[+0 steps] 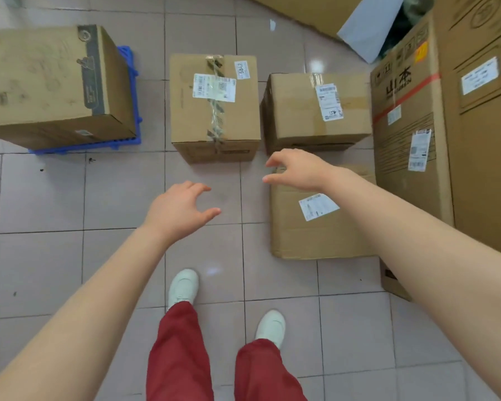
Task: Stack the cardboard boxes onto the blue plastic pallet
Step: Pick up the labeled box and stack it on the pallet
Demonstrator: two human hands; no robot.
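One large cardboard box [47, 82] already sits on the blue plastic pallet [128, 62]. The taped box [214, 105] stands on the floor ahead: rigid, probably weighty, best gripped at opposite sides. Left hand [180, 209] and right hand [298, 169] reach half-open, empty.

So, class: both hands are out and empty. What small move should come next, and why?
Probably lower both hands onto the sides of the taped box. The left hand and right hand are open, holding nothing, and already spread just short of it. One box already sits on the pallet; this one stands on the floor, nearest to it.
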